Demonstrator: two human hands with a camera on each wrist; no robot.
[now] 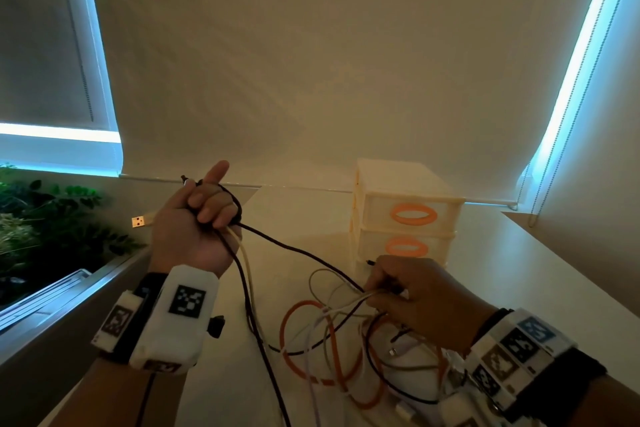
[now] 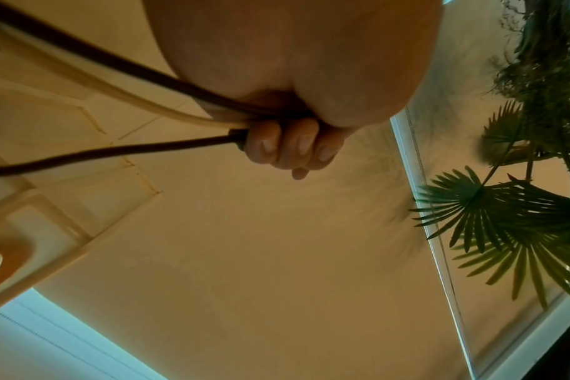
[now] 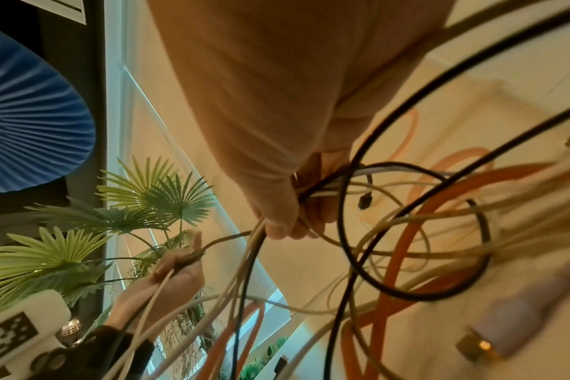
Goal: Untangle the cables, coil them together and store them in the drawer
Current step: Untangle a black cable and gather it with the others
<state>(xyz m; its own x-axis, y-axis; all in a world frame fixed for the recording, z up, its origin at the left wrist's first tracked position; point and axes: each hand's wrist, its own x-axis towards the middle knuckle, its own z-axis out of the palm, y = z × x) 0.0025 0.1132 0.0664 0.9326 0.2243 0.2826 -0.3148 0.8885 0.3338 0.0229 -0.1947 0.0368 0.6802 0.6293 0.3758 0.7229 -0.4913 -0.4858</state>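
My left hand is raised above the white table. It grips a black cable and a white cable, with the forefinger sticking up; a USB plug pokes out to its left. In the left wrist view the curled fingers hold those cables. My right hand pinches several strands at the top of a tangle that includes an orange cable. The right wrist view shows its fingers round black and white strands above the orange cable. The black cable runs taut between both hands.
A cream two-drawer unit with orange oval handles stands shut at the back of the table, just beyond my right hand. Green plants fill the left side past the table edge. A roller blind hangs behind, its bead chain at the right.
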